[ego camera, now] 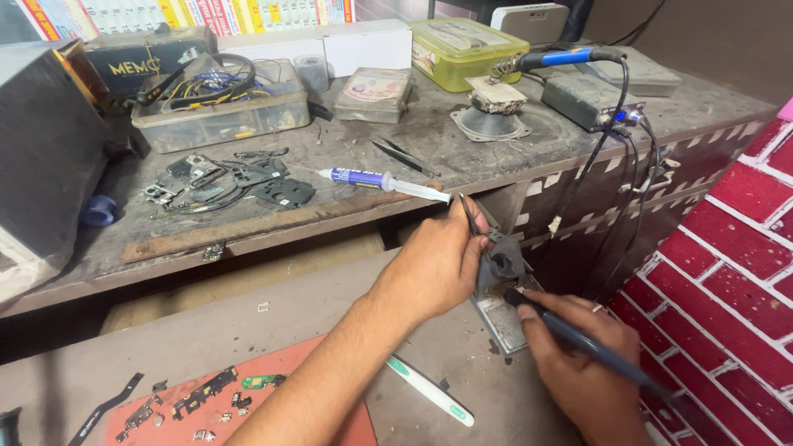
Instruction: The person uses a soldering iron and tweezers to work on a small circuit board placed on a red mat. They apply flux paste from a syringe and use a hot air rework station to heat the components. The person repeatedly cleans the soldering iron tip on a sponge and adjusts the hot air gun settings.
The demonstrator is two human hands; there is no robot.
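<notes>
A person is sitting at a cluttered repair surface (462, 157), seen from a camera on their own head looking down at both bare hands.

The left hand (438, 264) is clenching a pair of thin black tweezers (471, 216), whose tips are angling down onto a small grey part (502, 258). That part is lying on a small metal tray (505, 320) at the lower right, beside a red brick wall (735, 239). The right hand (578, 363) is gripping a dark blue soldering iron (591, 347) like a pen, its tip touching the tray just below the grey part. Whether the tweezers are pinching the part or only pressing on it cannot be told.

The part is looking small, light and probably fragile, best gripped by an edge with the tweezers only. The iron appears stiff and light, and seems safest held on its handle, well back from the tip.

A white and blue syringe (382, 182) is lying on the surface edge near the left hand, with a second pair of tweezers (403, 155) beyond it. Dark phone parts (239, 177) are lying to the left, near a clear box of cables (219, 103). A second iron with a blue handle (562, 58) is resting in a coil stand at the back. Nearer the person, a red mat (273, 396) is carrying small circuit boards (206, 392), and a white and green tool (429, 392) is lying beside the left forearm.
</notes>
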